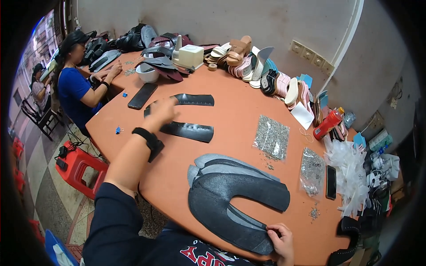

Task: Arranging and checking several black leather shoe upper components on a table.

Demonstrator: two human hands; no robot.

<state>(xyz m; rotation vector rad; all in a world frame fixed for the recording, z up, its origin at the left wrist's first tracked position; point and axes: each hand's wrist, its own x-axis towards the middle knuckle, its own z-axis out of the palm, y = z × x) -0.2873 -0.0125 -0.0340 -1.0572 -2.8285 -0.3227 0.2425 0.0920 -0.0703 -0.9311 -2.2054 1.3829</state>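
My left hand (163, 111) is over the curved end of a black U-shaped shoe upper (188, 131), which has small dots along its edges. Its fingers are bent together, and whatever they may hold is hidden. With thumb and fingers, my right hand (281, 241) pinches the near tip of a dark grey U-shaped shoe upper (208, 197). That piece lies on top of similar pieces, whose lighter grey edges (222, 163) show behind it. A black band circles my left wrist.
On the orange table (239, 133) are bags of small metal bits (271, 137), phones (142, 96), a white bowl (147, 74) and a red bottle (327, 124). Soles (242, 57) pile along the wall. A co-worker in blue (77, 88) sits far left, beyond a red stool (82, 168).
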